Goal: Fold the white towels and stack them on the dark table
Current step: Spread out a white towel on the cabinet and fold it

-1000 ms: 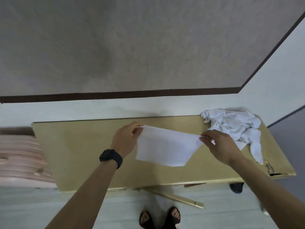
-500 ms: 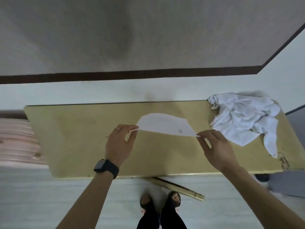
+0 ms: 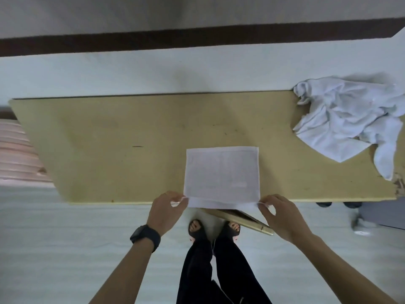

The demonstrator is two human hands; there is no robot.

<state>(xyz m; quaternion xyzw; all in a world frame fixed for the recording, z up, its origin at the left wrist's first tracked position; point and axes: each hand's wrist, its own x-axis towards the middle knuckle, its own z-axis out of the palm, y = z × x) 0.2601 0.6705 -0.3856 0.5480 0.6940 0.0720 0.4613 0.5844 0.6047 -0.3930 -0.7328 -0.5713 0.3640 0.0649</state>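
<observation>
Towel (image 3: 221,174) is down now. A second ago I had it up in the air between both hands, half a second ago stretched edge-on above the tabletop (image 3: 109,150); now it lies flat as a neat rectangle running straight away from my fingertips, with its near edge hanging just over the tabletop's front edge. Left fingers (image 3: 178,197) pinch the near left corner, thumb against forefinger, the other fingers loosely curled; right fingers (image 3: 266,201) pinch the near right corner the same way. Nothing else is in either grip. Both corners are lifted slightly off the surface, and the strip of cloth between my two pinches sags a little. The cloth looks thin and already doubled, though I cannot count the layers. Crumpled pile (image 3: 346,119) of unfolded white towels sits well beyond and to the right of my right fingers, at the far right end, one tail drooping toward the front edge. No finished stack shows anywhere near my fingers, so I judge the job is early. Having the towel laid flat means the next fold can start: probably carry the two pinched corners forward to the far edge. Risk: thin cloth may drag or skew as I lift. A loose slat (image 3: 241,220) lies below my right fingers, near my feet.
</observation>
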